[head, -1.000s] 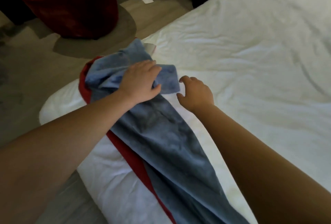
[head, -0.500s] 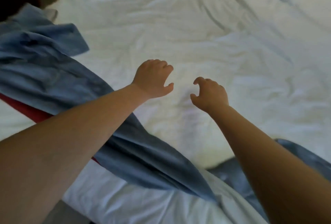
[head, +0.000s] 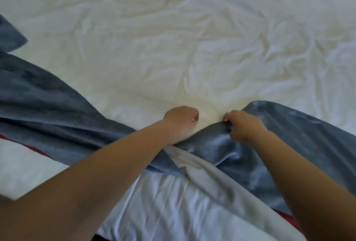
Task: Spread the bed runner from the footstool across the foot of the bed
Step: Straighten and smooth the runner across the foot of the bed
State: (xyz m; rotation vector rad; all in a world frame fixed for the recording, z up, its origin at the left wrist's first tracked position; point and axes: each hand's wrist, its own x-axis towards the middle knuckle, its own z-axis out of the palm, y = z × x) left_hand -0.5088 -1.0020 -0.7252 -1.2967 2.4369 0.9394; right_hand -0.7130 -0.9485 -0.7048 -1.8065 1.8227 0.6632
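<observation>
Soft daylight, slight motion blur, dim foreground, wide-angle edge distortion.

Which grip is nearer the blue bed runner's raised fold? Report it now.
Right. The right grip pinches the raised fold of the blue bed runner; the left grip sits apart to the fold's left, over the white duvet.

Blue, red-edged bed runner, bunched and twisted across white bed.
</observation>
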